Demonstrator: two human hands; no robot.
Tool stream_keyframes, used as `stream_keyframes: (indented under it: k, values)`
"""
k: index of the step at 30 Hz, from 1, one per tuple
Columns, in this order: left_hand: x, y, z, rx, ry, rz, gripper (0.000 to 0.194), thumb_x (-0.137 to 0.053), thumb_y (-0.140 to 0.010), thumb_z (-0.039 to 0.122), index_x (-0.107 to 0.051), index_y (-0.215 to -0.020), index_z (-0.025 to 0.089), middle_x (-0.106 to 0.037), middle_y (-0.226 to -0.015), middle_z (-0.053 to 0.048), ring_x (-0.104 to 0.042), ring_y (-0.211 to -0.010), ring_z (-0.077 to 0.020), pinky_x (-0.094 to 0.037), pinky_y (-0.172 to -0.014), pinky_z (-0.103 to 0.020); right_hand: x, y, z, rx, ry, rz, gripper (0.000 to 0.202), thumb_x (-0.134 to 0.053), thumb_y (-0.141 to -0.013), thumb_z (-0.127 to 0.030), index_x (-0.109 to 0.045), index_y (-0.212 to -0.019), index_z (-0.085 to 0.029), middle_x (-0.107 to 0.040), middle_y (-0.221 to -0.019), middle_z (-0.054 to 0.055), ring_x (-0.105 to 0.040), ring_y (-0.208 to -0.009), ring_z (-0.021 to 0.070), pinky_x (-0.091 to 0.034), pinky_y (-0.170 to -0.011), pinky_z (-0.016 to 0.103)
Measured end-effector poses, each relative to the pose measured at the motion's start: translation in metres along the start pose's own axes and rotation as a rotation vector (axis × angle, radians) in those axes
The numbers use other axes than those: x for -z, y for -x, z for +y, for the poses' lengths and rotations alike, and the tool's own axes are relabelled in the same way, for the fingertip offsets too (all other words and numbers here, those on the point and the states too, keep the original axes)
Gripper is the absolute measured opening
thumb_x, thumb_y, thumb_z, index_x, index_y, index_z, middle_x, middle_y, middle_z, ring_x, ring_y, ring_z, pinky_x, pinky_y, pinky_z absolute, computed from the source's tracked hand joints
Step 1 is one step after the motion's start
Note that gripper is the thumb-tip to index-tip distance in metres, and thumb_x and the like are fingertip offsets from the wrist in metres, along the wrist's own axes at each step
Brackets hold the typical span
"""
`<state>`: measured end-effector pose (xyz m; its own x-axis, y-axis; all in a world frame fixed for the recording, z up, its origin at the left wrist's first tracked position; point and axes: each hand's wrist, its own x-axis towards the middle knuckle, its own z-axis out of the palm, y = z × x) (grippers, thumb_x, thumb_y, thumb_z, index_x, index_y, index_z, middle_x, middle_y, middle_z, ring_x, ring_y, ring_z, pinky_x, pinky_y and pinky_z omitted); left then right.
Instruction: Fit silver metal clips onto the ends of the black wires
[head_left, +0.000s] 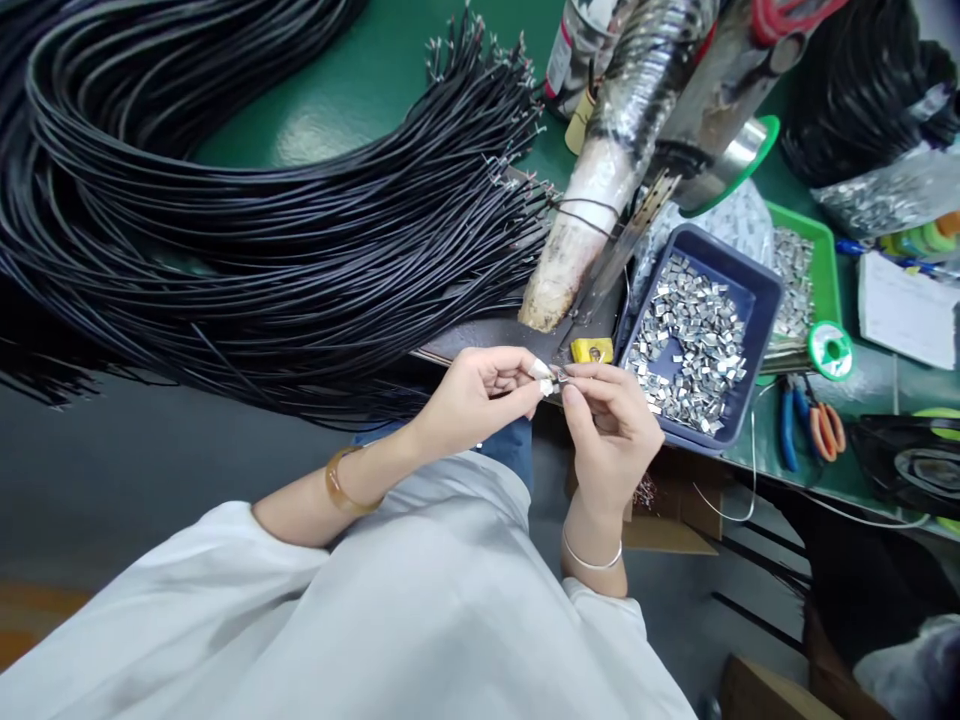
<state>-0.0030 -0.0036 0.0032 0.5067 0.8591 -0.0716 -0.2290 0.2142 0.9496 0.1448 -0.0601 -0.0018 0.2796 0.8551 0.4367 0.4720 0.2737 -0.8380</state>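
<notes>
My left hand (491, 392), with white wraps on its fingertips, is closed in a pinch near the table's front edge. Its fingertips meet those of my right hand (611, 415), also pinched. Between them shows a small metal piece (559, 377); which hand grips it is hard to tell. Just behind the fingers lies a yellow block (592, 351). A blue tray (759, 290) of small metal pieces stands right of my right hand. Behind and left spreads a large bundle of black cables (300, 230) with stripped ends.
A plastic-wrapped duct (585, 210) slants down behind my hands. Farther right are a green tray (825, 265), a solder spool (830, 350), blue-handled pliers (789, 425) and orange-handled pliers (826, 432). An open cardboard box (671, 535) stands below the table edge.
</notes>
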Motion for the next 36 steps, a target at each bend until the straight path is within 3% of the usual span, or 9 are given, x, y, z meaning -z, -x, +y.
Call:
stream_keyframes:
  k: [8, 13, 17, 23, 27, 32, 34, 36]
  values:
    - [0.0, 0.001, -0.005, -0.103, -0.11, 0.046, 0.008, -0.07, -0.082, 0.019, -0.067, -0.079, 0.012, -0.066, -0.073, -0.002, -0.059, -0.065, -0.0089, -0.051, -0.064, -0.019, -0.002, -0.002, 0.0, -0.034, -0.038, -0.005, 0.01, -0.069, -0.088, -0.017, -0.074, -0.092, -0.025, -0.072, -0.096, 0.001, -0.07, -0.09, 0.0135, -0.062, -0.071, 0.028]
    - [0.001, 0.003, -0.008, -0.229, -0.292, 0.091, 0.007, -0.069, -0.084, 0.017, -0.07, -0.081, 0.011, -0.067, -0.073, -0.003, -0.054, -0.06, -0.008, -0.044, -0.055, -0.019, -0.004, 0.0, -0.001, -0.022, -0.007, 0.017, 0.011, -0.068, -0.088, -0.017, -0.074, -0.093, -0.025, -0.072, -0.097, 0.002, -0.071, -0.09, 0.0144, -0.063, -0.073, 0.03]
    - [0.001, 0.003, -0.011, -0.421, -0.446, 0.15, 0.006, -0.067, -0.087, 0.013, -0.071, -0.082, 0.012, -0.066, -0.068, 0.0, -0.046, -0.053, -0.0061, -0.04, -0.051, -0.019, -0.005, 0.001, -0.002, -0.021, -0.019, 0.036, 0.014, -0.069, -0.088, -0.015, -0.075, -0.095, -0.026, -0.072, -0.097, 0.001, -0.071, -0.09, 0.0135, -0.062, -0.073, 0.029]
    - [0.003, 0.003, -0.02, -0.812, -0.825, 0.239, 0.01, -0.062, -0.09, 0.007, -0.069, -0.089, 0.015, -0.075, -0.08, -0.004, -0.067, -0.071, -0.0118, -0.052, -0.069, -0.022, -0.004, 0.001, 0.0, -0.125, -0.07, 0.008, 0.007, -0.07, -0.088, -0.02, -0.074, -0.09, -0.025, -0.072, -0.098, 0.001, -0.072, -0.092, 0.0142, -0.063, -0.072, 0.029]
    - [0.005, 0.005, -0.024, -0.952, -0.999, 0.261, 0.012, -0.063, -0.09, 0.007, -0.069, -0.098, 0.013, -0.077, -0.083, -0.005, -0.07, -0.072, -0.0129, -0.054, -0.071, -0.023, -0.005, 0.001, 0.003, -0.204, -0.19, -0.01, 0.005, -0.071, -0.086, -0.02, -0.074, -0.087, -0.024, -0.071, -0.101, 0.001, -0.074, -0.093, 0.0147, -0.065, -0.079, 0.03]
    - [0.003, 0.008, -0.023, -0.889, -0.961, 0.261, 0.01, -0.06, -0.091, 0.009, -0.067, -0.095, 0.016, -0.077, -0.081, -0.002, -0.07, -0.069, -0.0099, -0.051, -0.065, -0.018, -0.007, 0.001, 0.002, -0.234, -0.225, 0.005, 0.004, -0.071, -0.086, -0.02, -0.073, -0.085, -0.023, -0.071, -0.1, 0.001, -0.074, -0.092, 0.0147, -0.066, -0.081, 0.031]
    - [0.001, 0.01, -0.021, -0.776, -0.854, 0.233, 0.009, -0.058, -0.093, 0.012, -0.065, -0.091, 0.017, -0.074, -0.076, 0.0, -0.064, -0.06, -0.008, -0.047, -0.058, -0.017, -0.008, 0.002, 0.001, -0.221, -0.205, 0.005, 0.003, -0.071, -0.086, -0.02, -0.073, -0.085, -0.022, -0.071, -0.1, 0.002, -0.074, -0.092, 0.0151, -0.066, -0.08, 0.032]
    - [0.0, 0.011, -0.017, -0.576, -0.67, 0.161, 0.007, -0.056, -0.094, 0.017, -0.062, -0.09, 0.017, -0.07, -0.069, 0.001, -0.059, -0.053, -0.0071, -0.045, -0.054, -0.017, -0.009, 0.003, 0.0, -0.182, -0.192, 0.016, 0.004, -0.071, -0.085, -0.019, -0.073, -0.084, -0.022, -0.07, -0.099, 0.002, -0.074, -0.092, 0.0151, -0.066, -0.082, 0.033]
